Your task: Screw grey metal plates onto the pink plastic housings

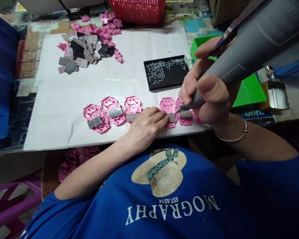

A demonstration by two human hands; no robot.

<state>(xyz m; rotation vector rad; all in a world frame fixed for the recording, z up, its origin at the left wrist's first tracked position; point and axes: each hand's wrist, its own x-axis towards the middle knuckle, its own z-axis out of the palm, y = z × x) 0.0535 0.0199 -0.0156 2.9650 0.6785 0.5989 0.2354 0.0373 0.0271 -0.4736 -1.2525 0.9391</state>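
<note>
My right hand [209, 83] is wrapped round a grey electric screwdriver [254, 43]. The tool's tip points down at a grey plate [171, 117] lying across a pink plastic part [167, 104]. My left hand [149, 123] rests palm down on the row, its fingertips at the left edge of that plate; what lies under the palm is hidden. Left of this hand are several pink parts [110, 102] with grey plates across them. Another pink part with a grey plate [185, 114] sits just right of the tip, partly behind my right hand.
A black perforated tray [166, 73] of small screws stands beyond the row. Grey plates [71, 66] and pink pieces [107, 31] are heaped at the back left. A red basket [139, 11] is behind; a green tray [250, 89] and small box [276, 96] are right.
</note>
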